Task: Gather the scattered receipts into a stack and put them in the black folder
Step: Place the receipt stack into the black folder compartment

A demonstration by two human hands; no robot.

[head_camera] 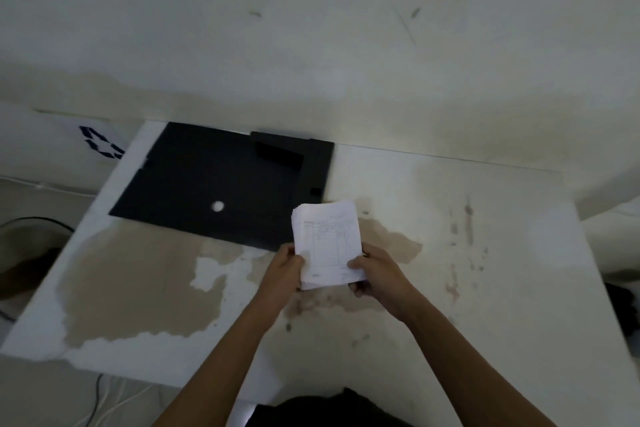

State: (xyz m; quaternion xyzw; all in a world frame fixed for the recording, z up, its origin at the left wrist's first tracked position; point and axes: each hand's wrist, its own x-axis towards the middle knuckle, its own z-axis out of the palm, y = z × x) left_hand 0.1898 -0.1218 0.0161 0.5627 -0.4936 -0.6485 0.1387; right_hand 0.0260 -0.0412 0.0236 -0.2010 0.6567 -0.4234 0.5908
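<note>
receipts [327, 244] – one gathered stack, held above the table [485, 253] | left hand [282, 270] grips its left edge | right hand [375, 272] grips its right edge | black folder [214, 180] – flat on table, just behind the stack

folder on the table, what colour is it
Black, with a small white round spot on it; folder, seen in the head view.

One stack of receipts [327, 243] — one black folder [221, 180] — two hands, one table [485, 253].
</note>
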